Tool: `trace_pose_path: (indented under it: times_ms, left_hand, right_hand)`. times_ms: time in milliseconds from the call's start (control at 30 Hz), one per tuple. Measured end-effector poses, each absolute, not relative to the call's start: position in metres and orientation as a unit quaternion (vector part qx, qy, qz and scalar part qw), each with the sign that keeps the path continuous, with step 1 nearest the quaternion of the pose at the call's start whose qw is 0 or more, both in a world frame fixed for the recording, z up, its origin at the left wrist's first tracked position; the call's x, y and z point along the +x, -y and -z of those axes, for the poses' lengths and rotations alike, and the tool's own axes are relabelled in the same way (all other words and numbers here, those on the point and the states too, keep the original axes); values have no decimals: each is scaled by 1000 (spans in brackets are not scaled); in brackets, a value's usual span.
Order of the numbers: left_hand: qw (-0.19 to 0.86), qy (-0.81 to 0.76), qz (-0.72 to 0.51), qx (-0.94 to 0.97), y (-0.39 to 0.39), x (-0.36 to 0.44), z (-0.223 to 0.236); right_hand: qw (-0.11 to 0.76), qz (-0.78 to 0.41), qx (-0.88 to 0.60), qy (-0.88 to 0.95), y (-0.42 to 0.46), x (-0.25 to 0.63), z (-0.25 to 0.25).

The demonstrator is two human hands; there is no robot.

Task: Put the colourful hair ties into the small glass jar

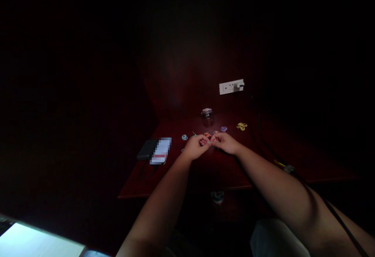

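Note:
My left hand [195,147] and my right hand [226,143] meet over the table, fingertips almost touching. Both are closed in a pinch on a tiny pale green piece [209,142], perhaps an elastic band; its shape is mostly hidden by the fingers. Small looped bands lie around them: a light blue bundle [184,137] to the left, a purple one [224,129] and a yellow one [241,126] beyond my right hand. Orange loops [207,135] and a pink loop [216,132] show just behind the fingers, partly covered.
A clear lidded jar [207,117] stands at the back of the dark red table [234,177]. At left, a lit phone [161,150] rests against a black case-like object [145,150]. A wall socket [231,87] holds a plug. A dark cable [265,144] runs down the right side.

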State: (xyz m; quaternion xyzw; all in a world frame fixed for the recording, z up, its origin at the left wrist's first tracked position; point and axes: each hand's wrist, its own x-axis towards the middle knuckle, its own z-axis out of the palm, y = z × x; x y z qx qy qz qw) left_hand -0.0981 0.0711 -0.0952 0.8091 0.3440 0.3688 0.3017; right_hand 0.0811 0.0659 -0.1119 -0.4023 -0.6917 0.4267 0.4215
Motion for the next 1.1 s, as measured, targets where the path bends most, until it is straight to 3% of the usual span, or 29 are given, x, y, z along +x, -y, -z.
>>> trace_pose_path:
  times_ms: [667, 1100]
  left_hand:
    - [324, -335, -401, 789, -64, -96, 89]
    - [283, -360, -384, 802, -68, -97, 93]
  right_hand:
    - [447, -438, -386, 678, -68, 81, 111]
    - [441, -380, -384, 717, -66, 77, 113]
